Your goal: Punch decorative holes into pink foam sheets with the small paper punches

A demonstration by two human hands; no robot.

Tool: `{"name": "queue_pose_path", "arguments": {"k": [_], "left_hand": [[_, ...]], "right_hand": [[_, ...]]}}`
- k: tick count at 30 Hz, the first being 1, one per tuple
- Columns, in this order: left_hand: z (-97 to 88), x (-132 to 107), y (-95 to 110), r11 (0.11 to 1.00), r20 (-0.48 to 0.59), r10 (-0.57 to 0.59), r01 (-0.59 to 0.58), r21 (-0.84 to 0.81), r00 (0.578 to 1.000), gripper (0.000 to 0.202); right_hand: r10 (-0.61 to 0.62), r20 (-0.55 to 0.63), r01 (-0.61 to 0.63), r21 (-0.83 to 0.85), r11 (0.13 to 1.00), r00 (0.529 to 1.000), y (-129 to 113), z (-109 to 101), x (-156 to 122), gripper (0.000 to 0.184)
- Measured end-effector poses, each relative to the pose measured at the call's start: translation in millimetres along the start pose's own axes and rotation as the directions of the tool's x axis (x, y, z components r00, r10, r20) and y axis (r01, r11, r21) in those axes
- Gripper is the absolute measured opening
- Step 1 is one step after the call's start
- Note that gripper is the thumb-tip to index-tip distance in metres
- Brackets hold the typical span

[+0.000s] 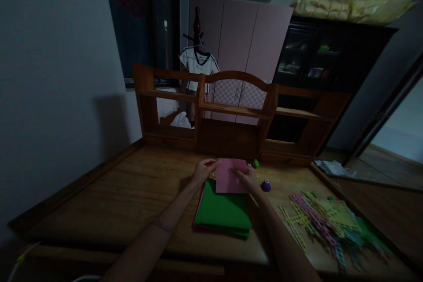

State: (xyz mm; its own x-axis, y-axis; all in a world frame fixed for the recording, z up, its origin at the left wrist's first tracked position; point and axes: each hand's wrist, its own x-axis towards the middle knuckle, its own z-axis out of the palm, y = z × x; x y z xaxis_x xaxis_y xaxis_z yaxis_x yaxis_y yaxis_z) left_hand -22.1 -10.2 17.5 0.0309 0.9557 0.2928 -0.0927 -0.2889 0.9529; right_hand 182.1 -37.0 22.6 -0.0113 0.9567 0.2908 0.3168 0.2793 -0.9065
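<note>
A sheet of pink paper (228,180) is held up over the desk between my two hands. My left hand (201,172) pinches its upper left corner, and a small red thing (209,164) shows at those fingers, too dark to make out. On the right side my right hand (248,179) grips the sheet, thumb lying on its face. Just below, a stack of coloured paper (224,211) rests on the desk, green on top with pink edges under it. Beyond my right hand sit a small purple craft punch (266,185) and a green one (255,164).
Punched paper strips (317,216) in yellow, pink, green and blue lie heaped at the desk's right. A wooden shelf unit (231,108) stands along the back edge of the wooden desk (132,194). A wall (66,97) borders the left side. The room is dim.
</note>
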Motion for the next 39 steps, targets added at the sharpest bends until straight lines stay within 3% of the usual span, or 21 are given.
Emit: {"name": "queue_pose_path", "arguments": {"k": [12, 19, 39], "left_hand": [[-0.6, 1.5, -3.2, 1.0, -0.018, -0.022, 0.022, -0.001, 1.0, 0.037], [-2.1, 3.9, -11.2, 0.999, 0.012, 0.026, -0.027, 0.018, 1.0, 0.038], [0.3, -0.9, 2.2, 0.998, -0.016, 0.019, -0.018, 0.064, 1.0, 0.043]], "right_hand": [[0.011, -0.017, -0.009, 0.072, 0.997, 1.0, 5.3, 0.5, 2.6, 0.041], [-0.001, -0.001, 0.001, 0.102, 0.995, 1.0, 6.8, 0.7, 2.6, 0.04], [0.007, -0.016, -0.006, 0.079, 0.997, 1.0, 9.0, 1.4, 2.8, 0.042]]}}
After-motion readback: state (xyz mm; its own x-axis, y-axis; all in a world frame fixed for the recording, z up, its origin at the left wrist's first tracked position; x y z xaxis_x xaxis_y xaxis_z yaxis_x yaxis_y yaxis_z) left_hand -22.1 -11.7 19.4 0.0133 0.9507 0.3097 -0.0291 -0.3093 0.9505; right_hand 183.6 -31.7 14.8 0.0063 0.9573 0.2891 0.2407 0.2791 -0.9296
